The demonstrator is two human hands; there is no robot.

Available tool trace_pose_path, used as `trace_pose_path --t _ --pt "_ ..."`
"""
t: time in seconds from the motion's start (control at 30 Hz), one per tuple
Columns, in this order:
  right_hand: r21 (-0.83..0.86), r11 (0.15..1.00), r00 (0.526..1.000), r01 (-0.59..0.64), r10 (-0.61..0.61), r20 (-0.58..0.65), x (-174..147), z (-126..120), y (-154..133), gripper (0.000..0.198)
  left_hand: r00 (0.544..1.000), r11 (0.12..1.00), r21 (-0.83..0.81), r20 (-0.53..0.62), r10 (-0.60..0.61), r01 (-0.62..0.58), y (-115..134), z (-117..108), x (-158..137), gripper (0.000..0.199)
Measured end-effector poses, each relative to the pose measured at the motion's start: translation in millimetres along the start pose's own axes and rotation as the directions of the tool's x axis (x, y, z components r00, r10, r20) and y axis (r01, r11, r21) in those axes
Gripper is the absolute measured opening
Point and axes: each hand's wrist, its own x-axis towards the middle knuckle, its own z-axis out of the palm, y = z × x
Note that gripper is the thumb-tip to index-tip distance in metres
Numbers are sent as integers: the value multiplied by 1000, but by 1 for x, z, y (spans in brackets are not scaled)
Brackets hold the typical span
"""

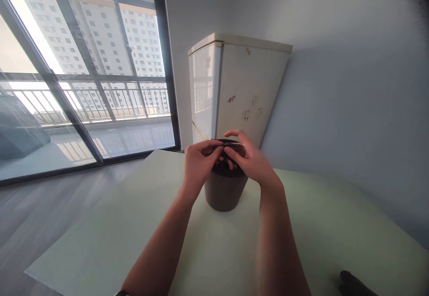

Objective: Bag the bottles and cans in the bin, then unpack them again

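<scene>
A dark brown plant pot [224, 193] stands upright on the pale green table. Dark matter that looks like soil shows inside its black rim. Over the pot's mouth, my left hand [200, 161] has its thumb and index finger pinched together. My right hand [251, 158] faces it, thumb bent inward and index finger arched above the far rim. Between the fingertips is something dark and small that I cannot make out. A thin yellowish stem or strip [200, 130] sticks out to the upper left, behind my left hand. The other fingers partly hide the pot's inside.
Behind the pot stands an old white refrigerator [250, 86] with stained patches, close to the grey wall [351, 99]. A dark object [355, 283] lies at the table's lower right. Glass sliding doors [90, 72] are on the left, beyond the table's edge [83, 229].
</scene>
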Motion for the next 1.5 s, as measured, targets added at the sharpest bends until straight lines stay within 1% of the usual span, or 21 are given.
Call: trace_pose_path --t 0.07,0.17,0.27,0.37,0.43,0.5,0.57,0.63,0.73,0.8,0.87,0.93,1.0,1.07,1.13,1.2,1.27,1.33,1.43,1.5 --pt "38 999 1000 -5 6 -24 4 2 5 23 999 999 -47 37 -9 11 1 1 -2 17" --pt "114 993 994 -15 27 -107 12 9 12 28 996 999 -47 84 26 -22 5 1 -3 19" --pt "178 983 983 -44 74 -168 16 15 13 31 981 984 74 111 156 -165 7 -2 -3 17" --pt "231 967 973 -106 149 -178 15 17 12 34 948 929 202 131 289 -311 4 -6 0 18" --pt "265 952 962 -155 206 -177 13 15 12 40 934 896 265 129 333 -356 1 -8 2 19" --pt "265 945 955 -189 240 -174 11 12 11 43 930 876 314 146 337 -366 -3 -9 5 20" --pt "243 951 957 -193 237 -168 8 8 10 42 932 865 352 199 304 -357 -6 -9 7 21" --pt "236 955 963 -179 220 -158 5 5 7 39 937 867 378 256 239 -324 -7 -9 8 22" --pt "199 971 979 -136 162 -123 2 0 2 33 946 884 390 291 145 -256 -5 -7 7 30" --pt "84 993 993 -77 85 -85 -1 -4 -1 20 950 906 365 294 108 -216 -3 -7 6 33" --pt "-71 997 999 -9 6 -43 -4 -7 -2 7 954 930 318 286 88 -181 -1 -7 5 34" --pt "-192 981 999 30 -37 -30 -6 -10 -3 15 962 948 279 262 79 -154 0 -7 5 33" --pt "-250 968 998 28 -42 -52 -8 -10 -4 16 971 956 260 229 75 -136 0 -6 5 31" --pt "-270 963 996 1 -24 -83 -8 -7 -6 16 975 960 250 209 73 -125 -1 -5 7 30" --pt "-289 957 993 -6 -28 -114 -6 -2 -6 21 974 962 239 215 76 -128 -3 -4 8 32" --pt "-304 953 988 14 -60 -140 -3 1 -6 18 968 967 218 239 80 -134 -4 -3 9 35" --pt "-307 951 986 45 -92 -141 0 2 -5 13 963 974 191 261 73 -126 -5 -4 10 36" --pt "-305 950 984 63 -110 -139 0 1 -6 17 970 980 168 234 65 -106 -5 -5 11 34" --pt "-323 944 983 60 -111 -144 -1 0 -9 25 994 988 140 98 57 -70 -8 -9 12 26" --pt "-335 941 985 46 -97 -139 -3 0 -11 27 998 993 105 36 45 -48 -12 -10 13 19"
